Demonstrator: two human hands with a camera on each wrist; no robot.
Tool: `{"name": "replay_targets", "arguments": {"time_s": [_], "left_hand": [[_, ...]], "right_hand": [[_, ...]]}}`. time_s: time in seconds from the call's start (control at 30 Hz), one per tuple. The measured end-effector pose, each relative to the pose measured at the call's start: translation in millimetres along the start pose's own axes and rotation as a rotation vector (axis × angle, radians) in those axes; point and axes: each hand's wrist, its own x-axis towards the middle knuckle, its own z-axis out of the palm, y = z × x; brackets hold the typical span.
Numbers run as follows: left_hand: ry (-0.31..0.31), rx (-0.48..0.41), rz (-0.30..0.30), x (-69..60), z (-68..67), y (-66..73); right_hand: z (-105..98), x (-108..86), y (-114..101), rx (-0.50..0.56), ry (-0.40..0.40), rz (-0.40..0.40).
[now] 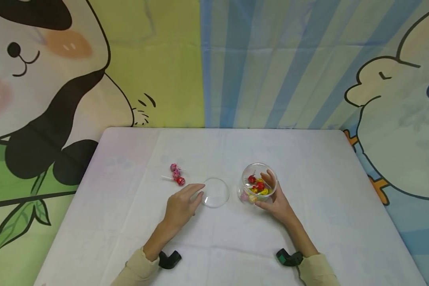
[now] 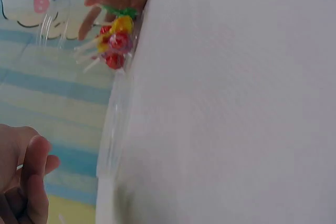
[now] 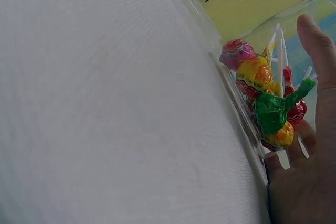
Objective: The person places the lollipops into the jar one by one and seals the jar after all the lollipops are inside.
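Note:
My right hand (image 1: 277,198) grips a clear round jar (image 1: 241,178) on the table, thumb at the near side and fingers around the right. Wrapped lollipops (image 3: 270,111) in red, yellow, green and pink lie inside it, some sticks pointing up. Left of the jar, a clear round lid (image 1: 215,206) lies flat on the cloth. My left hand (image 1: 182,204) hovers at the lid's left edge, its fingers loosely bent and holding nothing. Whether the fingertips touch the lid cannot be told. In the left wrist view the left hand (image 2: 26,177) shows at the lower left.
Three lollipops (image 1: 176,173) with pink and red wrappers lie on the white tablecloth (image 1: 128,222), beyond the left hand. Black wrist devices (image 1: 169,260) sit on both wrists. A cartoon-printed curtain (image 1: 271,63) hangs behind the table's far edge.

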Motion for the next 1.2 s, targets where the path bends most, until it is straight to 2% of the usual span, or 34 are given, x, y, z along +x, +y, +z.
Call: {"name": "replay_targets", "arguments": {"time_s": [0.13, 0.3, 0.4, 0.5, 0.63, 0.77, 1.03, 1.2], "left_hand": [[-0.01, 0.001, -0.102, -8.4, -16.8, -26.1], [-0.01, 0.034, -0.177, -0.9, -41.5, -59.3], [-0.054, 0.102, -0.227, 6.6, -51.4, -77.1], [-0.135, 0.163, -0.262, 11.7, -56.9, -89.1], [-0.222, 0.154, -0.317, 12.4, -60.4, -95.6], [-0.228, 0.131, -0.357, 9.5, -62.7, -97.5], [-0.265, 0.151, -0.423, 8.7, -66.8, -100.7], [-0.285, 0.172, -0.422, 9.6, -66.9, -102.2]], "right_hand": [[-1.8, 1.7, 14.3, -0.001, -0.001, -0.027], [-3.6, 1.8, 20.0, -0.024, -0.007, -0.035], [-3.9, 1.7, 20.3, -0.043, -0.002, -0.029], [-4.3, 2.1, 20.8, -0.048, 0.0, -0.022], [-3.9, 2.6, 22.0, -0.039, -0.002, -0.013], [-2.7, 2.6, 23.6, -0.018, 0.009, -0.002], [-2.7, 1.5, 22.2, -0.01, 0.015, -0.012], [-2.0, 1.4, 23.2, -0.012, 0.012, -0.016]]}}
